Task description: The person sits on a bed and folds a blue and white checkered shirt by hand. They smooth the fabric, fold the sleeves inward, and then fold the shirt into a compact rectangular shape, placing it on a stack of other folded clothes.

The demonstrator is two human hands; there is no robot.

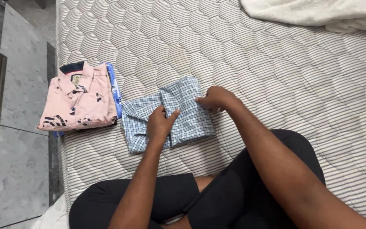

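Both hands are on the blue checked shirt [168, 114], which lies folded into a compact rectangle on the striped quilted mattress [276, 76], just right of the stack topped by a pink shirt [79, 99]. The left hand [159, 125] presses down flat on the middle, thumb spread toward the raised fold. The right hand [217, 99] curls at the right edge, fingers tucked as if nipping the cloth, though the fingertips are turned away and the grip itself cannot be confirmed.

What could go wrong? The top flap looks springy: if the left hand's pressure goes before the crease sets, that fold may pop open. A tug at the right edge could drag the whole bundle across the mattress and skew the layers (the soft quilting gives little resistance). The shirt also sits touching or nearly touching the pink stack, so a careless shove leftward might nudge that pile toward the mattress edge, with the grey tiled floor [18, 85] just below.

Hard to read: the garments under the pink shirt show only as blue slivers, the white blanket [318, 12] is cut off at the top, and something bluish sits clipped at the lower right corner.
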